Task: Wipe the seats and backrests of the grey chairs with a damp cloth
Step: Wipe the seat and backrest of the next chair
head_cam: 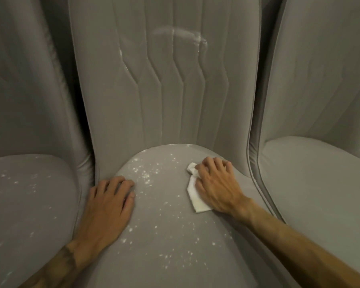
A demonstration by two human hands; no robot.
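Note:
A grey upholstered chair fills the middle of the head view. Its seat [166, 221] is sprinkled with white specks, and its quilted backrest [164, 90] shows a pale smear near the top. My right hand [214, 183] presses a folded white cloth [193, 196] onto the right rear part of that seat, fingers curled over the cloth. My left hand [108, 204] rests flat on the seat's left edge, fingers spread and holding nothing.
A second grey chair [29, 204] stands close on the left, its seat also flecked with white. A third grey chair [320, 183] stands close on the right. Narrow dark gaps separate the backrests.

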